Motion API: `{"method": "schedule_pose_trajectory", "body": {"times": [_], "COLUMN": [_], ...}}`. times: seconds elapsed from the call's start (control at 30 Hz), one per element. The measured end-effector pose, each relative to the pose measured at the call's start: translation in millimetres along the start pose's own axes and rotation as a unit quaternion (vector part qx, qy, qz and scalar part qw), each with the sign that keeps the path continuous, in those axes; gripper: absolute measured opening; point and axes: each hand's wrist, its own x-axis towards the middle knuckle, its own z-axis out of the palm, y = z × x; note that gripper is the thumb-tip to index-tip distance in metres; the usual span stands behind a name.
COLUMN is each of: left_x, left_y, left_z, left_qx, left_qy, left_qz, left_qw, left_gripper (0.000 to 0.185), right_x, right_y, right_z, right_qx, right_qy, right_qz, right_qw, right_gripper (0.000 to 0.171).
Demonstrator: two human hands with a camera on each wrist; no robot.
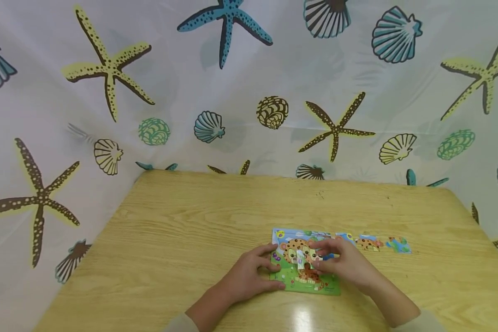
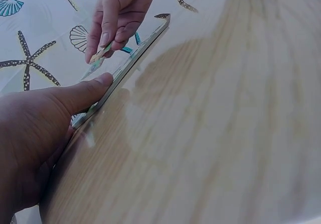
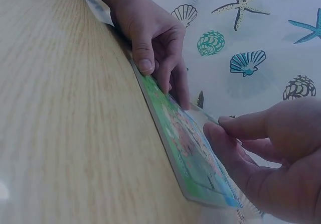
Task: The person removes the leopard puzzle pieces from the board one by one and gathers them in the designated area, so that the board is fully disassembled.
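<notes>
From the head view, my left hand [image 1: 249, 276] presses the puzzle [image 1: 305, 263] flat on the desk [image 1: 170, 240] so it won't slide, while my right hand [image 1: 344, 265] pinches a piece [image 1: 302, 259] over its middle. Two spare pieces [image 1: 382, 243] lie just right of it.

Left wrist: my thumb [image 2: 85, 93] braces the board's edge.

Right wrist: fingers straight on the frame, the other hand's fingertips pinched.

We are seeing bright, even light glaring off the worktop [image 1: 303, 318]; both wrist views are blurring softly up close.
</notes>
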Motion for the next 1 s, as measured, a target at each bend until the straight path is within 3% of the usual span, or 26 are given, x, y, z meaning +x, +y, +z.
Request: {"method": "schedule_pose_trajectory", "body": {"times": [0.23,0.47,0.63,0.87,1.0], "left_x": [-2.2,-1.0,-1.3,-2.7,-2.9], "left_y": [-2.1,0.3,3.3,2.1,0.6], "left_z": [-0.4,1.0,2.4,0.5,1.9], "left_qx": [0.009,0.001,-0.018,-0.012,-0.004], "left_qy": [0.003,0.004,0.0,0.0,0.0], "left_qz": [-0.001,0.0,-0.008,-0.013,-0.013], "left_qw": [1.0,1.0,0.9998,0.9998,0.9999], "left_gripper": [0.045,0.045,0.044,0.042,0.043], "right_x": [-7,-14,-21,-27,-28], "right_y": [4,10,17,20,21], "right_z": [-4,-13,-16,-22,-31], "right_qx": [0.019,0.004,-0.001,-0.005,-0.004], "right_qy": [0.004,0.023,0.06,0.149,0.161], "right_qz": [0.016,0.018,0.035,0.064,0.069], "right_qw": [1.0,1.0,0.998,0.987,0.984], "right_gripper": [0.052,0.054,0.054,0.045,0.042]}}
